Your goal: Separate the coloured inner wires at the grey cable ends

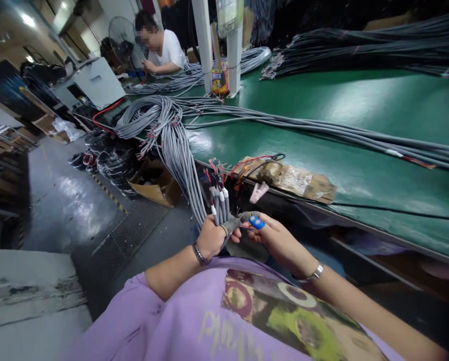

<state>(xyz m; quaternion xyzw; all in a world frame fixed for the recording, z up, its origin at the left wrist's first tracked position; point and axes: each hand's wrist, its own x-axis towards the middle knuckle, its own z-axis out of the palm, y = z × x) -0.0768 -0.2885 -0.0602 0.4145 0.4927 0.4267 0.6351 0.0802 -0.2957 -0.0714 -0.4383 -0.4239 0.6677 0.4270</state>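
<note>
L fingers (pixel 231 225) round grey cables (pixel 222 209), R fingers (pixel 257 223) nr thin wires (pixel 248 228).

Purple shirt (pixel 167 326): pale gold lettering (pixel 224 328) across the front, last letters maybe "ld"; folds and blur hide the rest, full word unclear. Yellow-red packet (pixel 220 81) between the white posts (pixel 235 65), set back from the desk's (pixel 378 113) near edge: dark printed characters on front, too small to read. Floor (pixel 58 185): yellow-black striped tape (pixel 109 194), wordless marking. Nothing else legible.
</note>
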